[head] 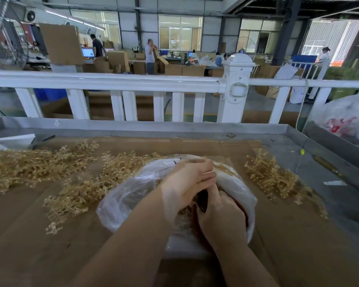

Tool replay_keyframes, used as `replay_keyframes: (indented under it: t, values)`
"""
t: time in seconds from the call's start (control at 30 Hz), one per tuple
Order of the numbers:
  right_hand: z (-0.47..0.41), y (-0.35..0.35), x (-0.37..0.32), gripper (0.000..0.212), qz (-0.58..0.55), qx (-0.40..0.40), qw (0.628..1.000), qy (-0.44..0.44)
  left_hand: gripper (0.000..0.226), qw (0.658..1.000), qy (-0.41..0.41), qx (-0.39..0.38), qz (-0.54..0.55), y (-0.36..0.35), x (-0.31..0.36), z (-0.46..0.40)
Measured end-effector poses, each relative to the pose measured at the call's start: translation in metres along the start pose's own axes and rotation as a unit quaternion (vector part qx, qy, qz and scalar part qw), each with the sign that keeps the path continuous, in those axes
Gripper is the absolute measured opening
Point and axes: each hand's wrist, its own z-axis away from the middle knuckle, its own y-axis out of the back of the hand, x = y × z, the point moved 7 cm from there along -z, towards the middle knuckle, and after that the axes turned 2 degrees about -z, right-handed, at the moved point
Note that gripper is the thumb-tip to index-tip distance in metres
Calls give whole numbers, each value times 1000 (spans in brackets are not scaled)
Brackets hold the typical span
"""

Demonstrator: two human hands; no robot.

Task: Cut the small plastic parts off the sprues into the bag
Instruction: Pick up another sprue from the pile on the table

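A: What are the hands doing?
B: Left hand (192,179) curls around a sprue; right hand (220,214) grips dark cutters (202,200), over the clear bag (120,199).
A: And uncut sprues?
B: Sprue piles (75,183) at nine and three o'clock. Keep cuts above the bag's mouth.

We see pale gold translucent sprues (39,168) heaped on plain brown cardboard (50,245), a clear, milky plastic bag (120,206), a grey tray rim (153,127) and a white fence (104,81).

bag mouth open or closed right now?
Open. The clear bag gapes upward, with the left hand and right hand working over its mouth.
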Motion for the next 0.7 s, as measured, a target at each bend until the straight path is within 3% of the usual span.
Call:
replay_keyframes:
  t: [0.1,0.17,0.2,0.27,0.33,0.37,0.43,0.5,0.57,0.7]
  values:
    - [-1,-4,1,44,0,-26,1000,-10,19,982,-81,80,-150,38,23,17]
    - [-1,-4,2,46,-4,-27,1000,-10,12,942,-155,170,-246,68,45,27]
    - [-1,-4,2,46,-9,-28,1000,-10,12,907,-189,226,-301,84,56,32]
    - [-2,-4,1,43,-18,-26,999,-8,14,798,-223,337,-447,112,75,39]
    - [-2,-3,1,41,-25,-24,999,-5,26,680,-179,397,-589,136,83,36]
    - [-2,-1,0,40,-28,-20,999,-2,34,646,-123,408,-633,148,82,33]
    - [-3,1,-1,37,-33,-12,999,3,43,626,-21,395,-672,165,75,27]
    - [-3,3,-2,36,-36,-9,999,3,44,636,11,368,-678,173,66,21]
    - [-3,4,-2,36,-37,-7,999,3,38,639,-6,378,-669,177,62,20]
    - [-3,5,-2,38,-41,-10,999,4,28,593,-123,427,-671,167,69,30]
